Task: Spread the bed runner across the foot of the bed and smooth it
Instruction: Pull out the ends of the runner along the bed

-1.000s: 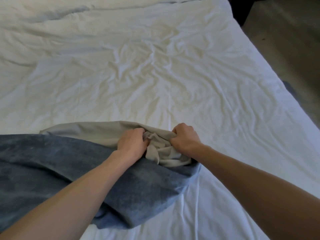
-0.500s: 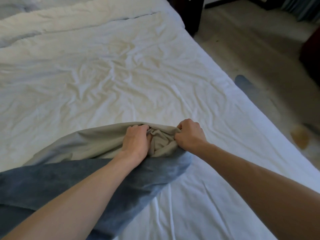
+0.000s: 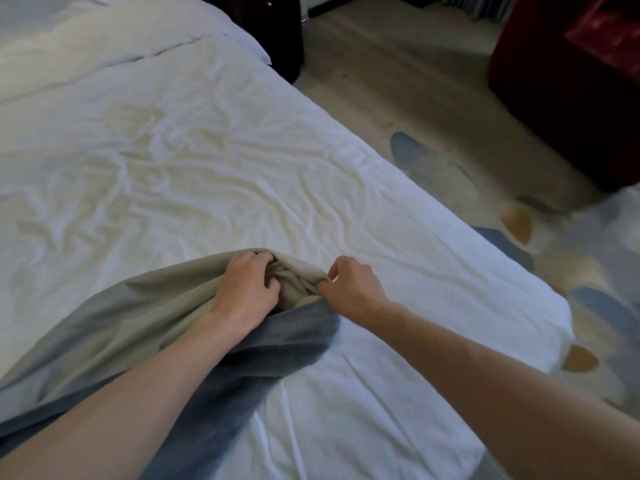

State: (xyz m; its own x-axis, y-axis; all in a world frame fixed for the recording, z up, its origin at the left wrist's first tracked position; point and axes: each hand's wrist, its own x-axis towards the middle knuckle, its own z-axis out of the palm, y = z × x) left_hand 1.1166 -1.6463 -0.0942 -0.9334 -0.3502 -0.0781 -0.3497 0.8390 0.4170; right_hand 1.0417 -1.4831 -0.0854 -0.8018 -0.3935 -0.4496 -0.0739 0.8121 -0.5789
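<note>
The bed runner (image 3: pixel 114 306), blue-grey on one face and beige on the other, lies bunched across the lower left of the white bed (image 3: pixel 173 150). Its end is gathered in a crumpled fold near the bed's middle. My left hand (image 3: pixel 246 292) grips the beige fold from the left, fingers curled into the cloth. My right hand (image 3: pixel 353 289) pinches the same fold's right edge between thumb and forefinger, other fingers loosely curled. The runner's left part runs out of view under my left forearm.
The wrinkled white sheet reaches to the bed's right edge and near corner (image 3: pixel 554 327). Patterned carpet (image 3: pixel 433 161) lies beyond. A dark red chair (image 3: pixel 571 81) stands at the upper right and a dark bedside cabinet (image 3: pixel 277 29) at the top.
The view has swung right, bringing the bed's right edge and corner into sight. Both hands have carried the runner's gathered end rightward, and my right hand's grip has loosened to a pinch.
</note>
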